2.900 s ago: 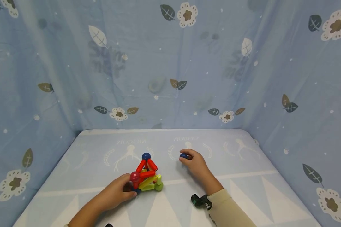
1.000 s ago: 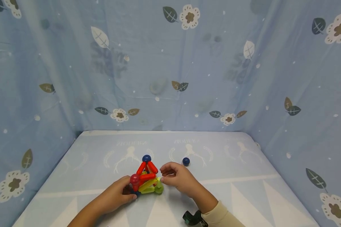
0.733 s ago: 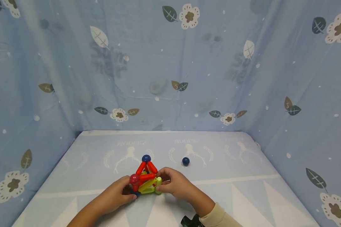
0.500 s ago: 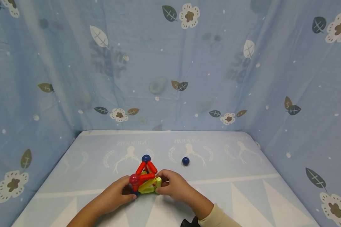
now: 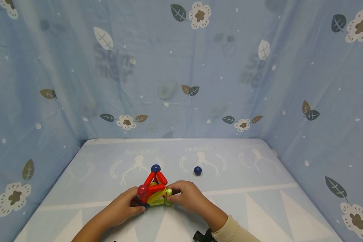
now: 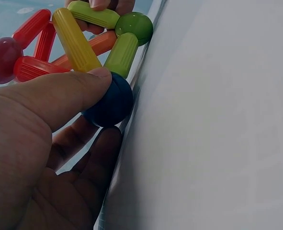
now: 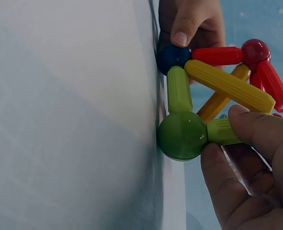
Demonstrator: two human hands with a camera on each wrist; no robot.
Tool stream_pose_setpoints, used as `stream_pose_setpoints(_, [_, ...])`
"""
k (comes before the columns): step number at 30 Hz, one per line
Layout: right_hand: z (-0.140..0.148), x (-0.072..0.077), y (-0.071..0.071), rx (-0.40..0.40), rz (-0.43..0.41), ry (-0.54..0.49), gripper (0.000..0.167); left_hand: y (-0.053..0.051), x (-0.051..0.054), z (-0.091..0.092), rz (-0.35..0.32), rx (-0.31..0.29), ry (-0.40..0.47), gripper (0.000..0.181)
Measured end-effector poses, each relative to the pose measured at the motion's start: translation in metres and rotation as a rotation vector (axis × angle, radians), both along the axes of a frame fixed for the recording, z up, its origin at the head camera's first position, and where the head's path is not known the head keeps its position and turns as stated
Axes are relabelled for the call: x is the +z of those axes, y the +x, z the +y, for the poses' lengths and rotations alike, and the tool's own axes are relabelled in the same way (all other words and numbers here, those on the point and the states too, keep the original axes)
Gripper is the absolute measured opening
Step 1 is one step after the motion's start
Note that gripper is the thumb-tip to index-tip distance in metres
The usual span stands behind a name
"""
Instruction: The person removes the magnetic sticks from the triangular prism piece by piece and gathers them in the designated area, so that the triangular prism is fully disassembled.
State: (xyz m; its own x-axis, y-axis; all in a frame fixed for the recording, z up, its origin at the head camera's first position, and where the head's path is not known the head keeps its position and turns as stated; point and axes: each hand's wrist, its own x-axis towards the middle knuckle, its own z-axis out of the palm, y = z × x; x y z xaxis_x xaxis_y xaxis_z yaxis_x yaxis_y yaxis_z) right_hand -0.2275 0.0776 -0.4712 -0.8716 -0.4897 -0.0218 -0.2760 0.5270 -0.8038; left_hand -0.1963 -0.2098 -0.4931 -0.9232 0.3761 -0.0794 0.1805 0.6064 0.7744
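Observation:
A structure of rods and balls stands on the table, with a blue ball on top, a red ball at its left and red, yellow and green rods. The left hand grips the blue ball at the lower left corner between thumb and fingers. At the right side, the right hand pinches the light green rod joined to the green ball. A yellow rod slants across beside that thumb. In the head view the right fingertips are partly hidden behind the structure.
A loose blue ball lies on the table behind the right hand. Patterned blue cloth stands around the table's back and sides. A black device is at the right wrist.
The right hand has let go of the loose blue ball, moved left and toward the front, and taken hold of the structure's right side. The left hand has kept its grip.

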Motion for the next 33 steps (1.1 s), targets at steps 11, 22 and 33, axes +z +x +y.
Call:
stream_pose_setpoints(11, [0.007, 0.001, -0.005, -0.015, 0.010, 0.005, 0.027, 0.001, -0.004, 0.001, -0.012, 0.005, 0.021, 0.044])
stream_pose_setpoints(22, [0.052, 0.006, -0.027, -0.079, 0.046, 0.047, 0.022, 0.000, 0.001, -0.001, 0.004, -0.010, 0.009, 0.042])
stream_pose_setpoints(33, [0.103, -0.004, -0.050, -0.244, 0.137, 0.059, 0.022, 0.001, 0.001, 0.000, -0.017, 0.005, 0.007, 0.045])
